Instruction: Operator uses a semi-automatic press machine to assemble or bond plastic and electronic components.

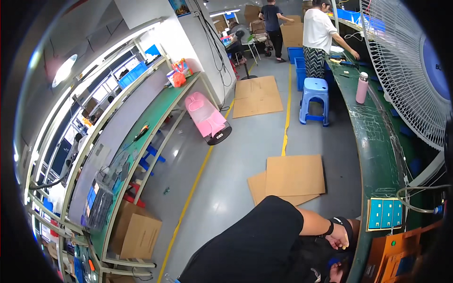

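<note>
My left hand [338, 237], with a black band at the wrist, is low by the near edge of the green workbench [370, 127]. Its fingers are curled in; whatever they may hold is hidden. Below it, my right hand [336, 272] shows only in part in the dark area at the lower edge, its fingers mostly hidden. Just past the bench edge stands an orange fixture [391, 254] with a small green button. Behind that lies a teal panel [384, 213] in several sections.
A large fan [410, 70] stands over the bench at right, beyond a pink bottle [362, 88]. Flat cardboard [295, 174] and a blue stool [314, 101] are on the floor. A pink baby rocker [205, 115] is by the left bench [155, 108]. A person [318, 37] stands at the far bench.
</note>
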Available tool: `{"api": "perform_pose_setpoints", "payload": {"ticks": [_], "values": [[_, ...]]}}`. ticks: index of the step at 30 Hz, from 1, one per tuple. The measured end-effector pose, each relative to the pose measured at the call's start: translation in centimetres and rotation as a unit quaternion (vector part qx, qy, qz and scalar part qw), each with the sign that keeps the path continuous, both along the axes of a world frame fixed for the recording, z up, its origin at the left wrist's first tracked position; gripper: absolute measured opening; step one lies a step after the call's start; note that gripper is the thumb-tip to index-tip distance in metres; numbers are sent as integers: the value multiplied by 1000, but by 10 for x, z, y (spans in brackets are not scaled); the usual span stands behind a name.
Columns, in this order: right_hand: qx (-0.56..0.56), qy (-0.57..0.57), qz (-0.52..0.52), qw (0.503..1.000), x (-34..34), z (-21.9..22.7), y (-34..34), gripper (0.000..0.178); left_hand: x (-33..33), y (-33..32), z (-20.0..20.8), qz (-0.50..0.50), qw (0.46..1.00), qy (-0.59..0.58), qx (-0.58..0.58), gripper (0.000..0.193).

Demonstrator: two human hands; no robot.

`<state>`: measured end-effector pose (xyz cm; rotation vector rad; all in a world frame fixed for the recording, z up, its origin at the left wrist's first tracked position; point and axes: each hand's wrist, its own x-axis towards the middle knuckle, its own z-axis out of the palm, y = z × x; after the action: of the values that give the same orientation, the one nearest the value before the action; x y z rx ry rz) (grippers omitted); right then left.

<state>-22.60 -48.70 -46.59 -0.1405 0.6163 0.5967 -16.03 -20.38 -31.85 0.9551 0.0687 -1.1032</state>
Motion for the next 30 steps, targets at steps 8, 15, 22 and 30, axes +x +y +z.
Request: {"api": "perform_pose_setpoints", "payload": {"ticks": [8,15,22,30], "values": [[-123,-124,-28,984,-21,-63,-50,33,-7,-6,6,-1,1000,-13,3,10],[-206,-3,-91,974,-49,-2,-32,33,-12,0,7,-6,999,-19,-46,14],[-323,17,-14,946,-44,94,22,26,-13,8,10,-5,998,-8,-64,16],[-348,-87,33,933,-85,154,56,30,-37,-62,15,-174,975,-47,-131,25]]}}
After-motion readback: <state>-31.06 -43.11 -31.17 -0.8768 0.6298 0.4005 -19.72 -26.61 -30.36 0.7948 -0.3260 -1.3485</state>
